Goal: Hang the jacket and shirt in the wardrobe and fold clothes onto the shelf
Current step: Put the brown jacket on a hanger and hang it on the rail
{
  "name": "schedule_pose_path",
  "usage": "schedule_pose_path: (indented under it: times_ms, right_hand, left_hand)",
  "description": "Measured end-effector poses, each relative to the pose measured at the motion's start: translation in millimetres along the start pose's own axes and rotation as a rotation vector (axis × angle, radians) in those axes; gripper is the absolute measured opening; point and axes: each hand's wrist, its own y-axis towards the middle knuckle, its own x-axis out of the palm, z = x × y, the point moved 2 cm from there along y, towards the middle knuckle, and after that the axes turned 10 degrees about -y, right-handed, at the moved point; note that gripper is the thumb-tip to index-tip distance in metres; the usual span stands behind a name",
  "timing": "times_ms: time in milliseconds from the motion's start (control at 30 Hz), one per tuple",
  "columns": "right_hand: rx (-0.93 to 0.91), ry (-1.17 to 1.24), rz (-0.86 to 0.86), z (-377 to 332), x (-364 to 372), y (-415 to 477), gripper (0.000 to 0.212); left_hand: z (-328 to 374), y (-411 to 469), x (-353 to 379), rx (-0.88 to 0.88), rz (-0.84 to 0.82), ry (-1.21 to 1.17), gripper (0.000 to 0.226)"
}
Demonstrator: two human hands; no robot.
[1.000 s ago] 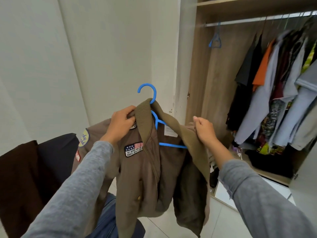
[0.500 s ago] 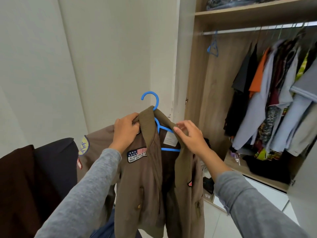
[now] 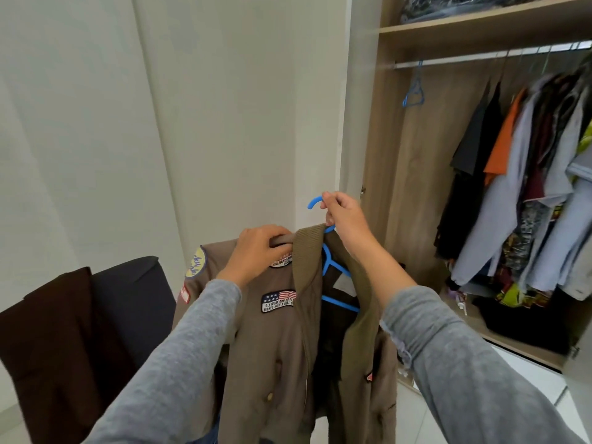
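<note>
A brown jacket [image 3: 282, 341] with sewn patches hangs on a blue hanger [image 3: 333, 267] in front of me. My left hand [image 3: 256, 254] grips the jacket's left shoulder beside the collar. My right hand [image 3: 344, 213] holds the hanger's hook above the collar. The open wardrobe stands to the right, with a metal rail [image 3: 480, 56] under a wooden shelf [image 3: 480, 25]. Below the hanging space runs a lower shelf [image 3: 525, 350].
Several garments [image 3: 528, 187] crowd the rail's right part. An empty blue hanger [image 3: 414, 91] hangs at its left end, with bare rail beside it. A dark chair [image 3: 134, 302] with a brown garment [image 3: 51, 347] draped over it stands at left.
My right hand left the jacket's right front and rose to grip the hanger's hook. The jacket front now hangs closed. The view swung a little toward the wardrobe.
</note>
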Motion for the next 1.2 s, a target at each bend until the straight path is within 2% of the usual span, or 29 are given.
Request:
schedule_pose_path:
  times_ms: [67, 133, 267, 433, 667, 833, 1033, 1133, 1200]
  right_hand:
    - [0.039, 0.043, 0.062, 3.1, -2.7, -2.7, 0.032]
    - [0.063, 0.068, 0.111, 6.6, -8.8, -4.9, 0.033]
    - [0.058, 0.099, 0.188, 12.5, -13.6, -6.6, 0.035]
    - [-0.042, 0.000, 0.218, 10.5, -17.1, -7.8, 0.036]
    - [-0.143, -0.212, 0.212, 15.3, -35.6, -16.8, 0.031]
    - [-0.119, -0.252, 0.252, 33.6, -57.8, -26.2, 0.028]
    - [-0.121, -0.264, 0.253, 40.6, -60.3, -27.8, 0.027]
    - [-0.103, -0.170, 0.268, 42.2, -54.7, -23.2, 0.031]
    - [-0.082, -0.105, 0.274, 41.5, -51.0, -19.6, 0.032]
  left_hand:
    - [-14.2, -6.7, -11.3, -0.069, -0.007, 0.130, 0.043]
    - [-35.9, -18.5, -21.9, -0.166, 0.055, 0.153, 0.052]
    - [-66.2, -37.9, -30.2, -0.311, 0.155, -0.099, 0.018]
    - [-66.2, -40.2, -30.2, -0.297, 0.118, -0.168, 0.015]
    - [-56.2, -35.4, -30.5, -0.205, 0.295, -0.170, 0.015]
    - [-62.6, -34.6, -34.5, -0.216, 0.427, -0.170, 0.016]
    - [-65.0, -40.7, -44.6, -0.262, 0.473, -0.177, 0.018]
    - [-73.2, -38.1, -50.7, -0.335, 0.413, -0.137, 0.018]
    - [-80.0, -34.6, -52.1, -0.416, 0.244, -0.078, 0.022]
